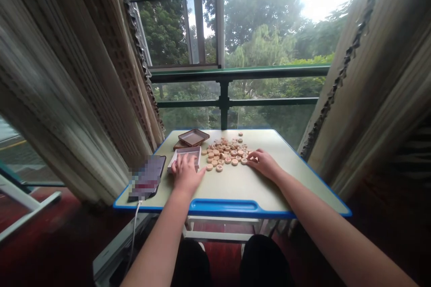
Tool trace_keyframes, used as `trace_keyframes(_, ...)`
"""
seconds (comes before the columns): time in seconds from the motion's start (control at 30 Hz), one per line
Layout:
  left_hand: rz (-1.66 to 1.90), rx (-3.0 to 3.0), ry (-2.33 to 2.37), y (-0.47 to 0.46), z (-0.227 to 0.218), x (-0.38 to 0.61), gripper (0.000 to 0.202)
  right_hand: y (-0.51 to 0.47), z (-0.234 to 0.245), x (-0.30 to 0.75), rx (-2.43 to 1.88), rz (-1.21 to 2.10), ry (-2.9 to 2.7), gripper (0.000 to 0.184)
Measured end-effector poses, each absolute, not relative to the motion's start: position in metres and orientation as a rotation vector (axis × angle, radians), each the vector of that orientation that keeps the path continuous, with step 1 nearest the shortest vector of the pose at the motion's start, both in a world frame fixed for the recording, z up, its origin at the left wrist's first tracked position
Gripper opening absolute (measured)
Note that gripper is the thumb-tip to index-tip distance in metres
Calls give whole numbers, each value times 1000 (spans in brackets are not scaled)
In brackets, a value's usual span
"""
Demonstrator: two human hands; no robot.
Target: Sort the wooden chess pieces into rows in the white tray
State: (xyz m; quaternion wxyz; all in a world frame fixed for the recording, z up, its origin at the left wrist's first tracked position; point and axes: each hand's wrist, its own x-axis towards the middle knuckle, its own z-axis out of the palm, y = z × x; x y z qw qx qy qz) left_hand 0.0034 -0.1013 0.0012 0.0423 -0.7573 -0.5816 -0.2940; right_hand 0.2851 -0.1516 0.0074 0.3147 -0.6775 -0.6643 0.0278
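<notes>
A heap of round wooden Chinese chess pieces lies on the table, some showing carved characters. My left hand is open, its fingers spread over a shallow, pale open box. The thumb reaches out toward the heap, and the hand hides part of the box. At the heap's right edge, my right hand has its fingers loosely bent and apart. Its fingertips touch or nearly touch an outer chess piece; no piece is seen held in them.
Brown shallow trays are stacked behind the box. A phone lies at the left edge with a white cable hanging down. The pale table has a blue rim. A green railing and curtains stand beyond.
</notes>
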Motion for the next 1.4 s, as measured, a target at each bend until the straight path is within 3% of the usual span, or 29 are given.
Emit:
trace_keyframes(0.23,-935,-2329,-1689,-99,-3,1,22,-151,6,288,-1722,48,-1743,14)
trace_keyframes(0.43,-996,-2338,-1738,-100,0,2,32,-157,12,284,-1666,153,-1781,21)
trace_keyframes(0.57,-994,-2341,-1744,-100,0,2,35,-159,13,283,-1661,184,-1826,15)
trace_keyframes(0.97,-962,-2384,-1701,-101,-1,-1,24,-165,22,282,-1686,293,-1908,17)
trace_keyframes(1.17,-1029,-2391,-1627,-98,-2,-2,17,-166,22,286,-1667,339,-1866,28)
trace_keyframes(1.4,-1186,-2306,-1592,-97,1,-3,21,-164,19,288,-1672,192,-1914,20)
